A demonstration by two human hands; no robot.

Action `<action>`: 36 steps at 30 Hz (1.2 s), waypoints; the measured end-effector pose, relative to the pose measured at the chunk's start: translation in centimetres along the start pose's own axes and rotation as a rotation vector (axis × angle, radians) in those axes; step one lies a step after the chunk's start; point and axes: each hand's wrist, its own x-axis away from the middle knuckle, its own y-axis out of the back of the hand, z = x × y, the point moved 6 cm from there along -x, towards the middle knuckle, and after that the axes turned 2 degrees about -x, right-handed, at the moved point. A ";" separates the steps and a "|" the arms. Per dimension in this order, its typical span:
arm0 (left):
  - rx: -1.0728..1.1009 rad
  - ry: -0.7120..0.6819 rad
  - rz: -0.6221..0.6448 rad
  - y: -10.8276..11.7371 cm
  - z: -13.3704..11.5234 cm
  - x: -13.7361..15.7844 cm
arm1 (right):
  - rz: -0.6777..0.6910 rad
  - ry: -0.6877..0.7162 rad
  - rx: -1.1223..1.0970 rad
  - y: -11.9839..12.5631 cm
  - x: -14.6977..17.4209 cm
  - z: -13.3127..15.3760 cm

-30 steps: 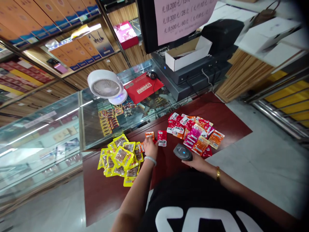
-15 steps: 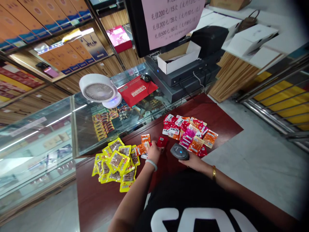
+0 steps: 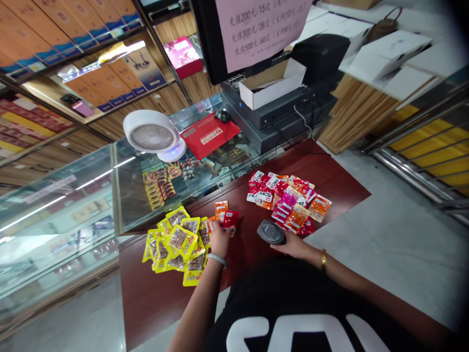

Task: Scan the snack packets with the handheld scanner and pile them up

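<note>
My left hand [image 3: 220, 240] is closed on a small red snack packet [image 3: 230, 218], held over the orange packets [image 3: 221, 207] beside the yellow pile. Its fingertips are partly hidden. A dark grey barcode scanner [image 3: 270, 231] is in my right hand [image 3: 296, 245], whose fingers wrap round the handle. Left of my left hand lies a heap of yellow snack packets [image 3: 181, 239] with brown contents. Beyond the scanner, red, pink and orange packets [image 3: 287, 203] lie in a loose pile.
Everything lies on a dark red-brown tabletop [image 3: 146, 303] against a glass display counter [image 3: 128, 195]. On the glass stand a white fan [image 3: 152, 134], a red mat [image 3: 208, 137] and a mouse [image 3: 222, 116]. A till with a white box [image 3: 271, 85] stands behind. Metal railings [image 3: 414, 171] are at right.
My left hand has moved left with the red packet, from the middle of the table to the orange packets. The blue light on the scanner no longer shows; my right hand has barely moved.
</note>
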 end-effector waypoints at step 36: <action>0.907 -0.030 0.321 -9.9 -3.5 1.3 | -0.169 0.043 -0.007 3.1 1.4 -0.2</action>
